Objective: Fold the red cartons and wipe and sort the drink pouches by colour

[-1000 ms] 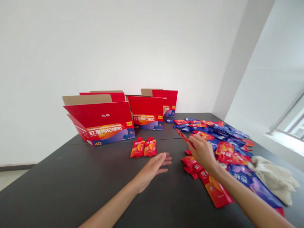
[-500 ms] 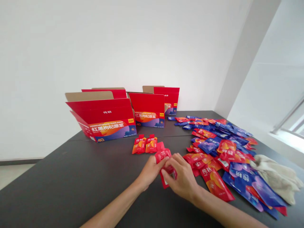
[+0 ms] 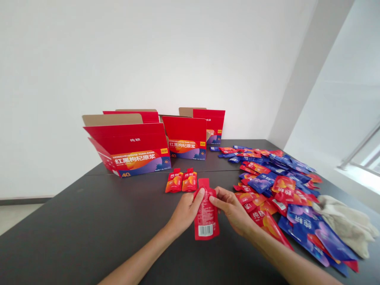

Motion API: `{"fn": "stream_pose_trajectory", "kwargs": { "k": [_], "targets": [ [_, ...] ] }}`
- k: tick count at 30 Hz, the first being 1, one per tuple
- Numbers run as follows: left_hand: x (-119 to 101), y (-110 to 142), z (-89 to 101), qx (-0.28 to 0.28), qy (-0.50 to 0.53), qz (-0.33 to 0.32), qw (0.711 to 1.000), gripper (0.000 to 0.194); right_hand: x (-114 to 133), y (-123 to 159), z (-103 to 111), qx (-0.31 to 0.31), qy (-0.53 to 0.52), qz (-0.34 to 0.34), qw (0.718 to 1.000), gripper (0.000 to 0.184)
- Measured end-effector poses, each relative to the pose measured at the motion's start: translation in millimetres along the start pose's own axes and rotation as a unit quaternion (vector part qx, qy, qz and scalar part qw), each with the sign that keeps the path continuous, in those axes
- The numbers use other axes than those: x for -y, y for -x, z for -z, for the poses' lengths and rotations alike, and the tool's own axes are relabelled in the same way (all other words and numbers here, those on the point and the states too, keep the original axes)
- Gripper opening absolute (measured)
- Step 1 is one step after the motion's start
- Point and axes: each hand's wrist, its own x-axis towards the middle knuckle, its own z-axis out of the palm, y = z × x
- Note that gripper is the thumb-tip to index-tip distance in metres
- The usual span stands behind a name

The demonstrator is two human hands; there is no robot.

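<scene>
The left hand (image 3: 184, 211) and right hand (image 3: 233, 209) both pinched the upper part of a red pouch (image 3: 207, 215), its barcode side facing the wearer, just nearer than the pouch pair (image 3: 181, 181) on the dark table (image 3: 118, 221). Red cartons (image 3: 185, 148) stood beyond the pouch pair; right of it lay a mixed heap (image 3: 264, 182) of red and blue pouches, and farther right, a pale cloth (image 3: 346, 225).

The single view looks from the person's head, forward and down over the flat black tabletop (image 3: 118, 221) in the lower frame. The bare left hand (image 3: 186, 209) and bare right hand (image 3: 233, 209) show near, below centre; the plain white wall (image 3: 148, 55) stands farther off, across the top.
</scene>
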Motion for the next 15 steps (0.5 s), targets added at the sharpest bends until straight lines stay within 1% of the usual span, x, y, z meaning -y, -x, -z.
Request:
{"fn": "stream_pose_trajectory", "kwargs": {
  "k": [3,5,7,9,10,11,13,15],
  "targets": [
    [-4,-3,-2.5,-0.023,0.043,0.007,0.999,0.048,0,-3,-4,-0.02,-0.052,-0.01,0.998,0.027],
    [-8,-7,-6.4,-0.028,0.076,0.013,0.997,0.054,-2,-7,-7,-0.036,-0.081,-0.021,0.996,0.026],
    [-11,-11,-9.3,0.018,0.144,0.031,0.989,0.064,-6,-13,-11,-0.041,-0.101,-0.031,0.994,0.029],
    [-14,-13,-9.3,0.076,0.216,0.051,0.972,0.066,-11,-18,-17,-0.032,-0.114,-0.037,0.992,0.029],
    [-14,-14,-8.4,0.095,0.239,0.059,0.965,0.063,-13,-19,-20,-0.024,-0.119,-0.04,0.992,0.028],
    [-14,-14,-7.2,0.101,0.248,0.064,0.961,0.057,-16,-20,-23,-0.015,-0.123,-0.042,0.991,0.027],
    [-13,-13,-5.4,0.091,0.232,0.07,0.966,0.044,-21,-19,-28,0.003,-0.123,-0.043,0.991,0.028],
    [-10,-12,-5.3,0.075,0.215,0.078,0.971,0.037,-25,-18,-30,0.022,-0.109,-0.036,0.993,0.03]
  ]
}}
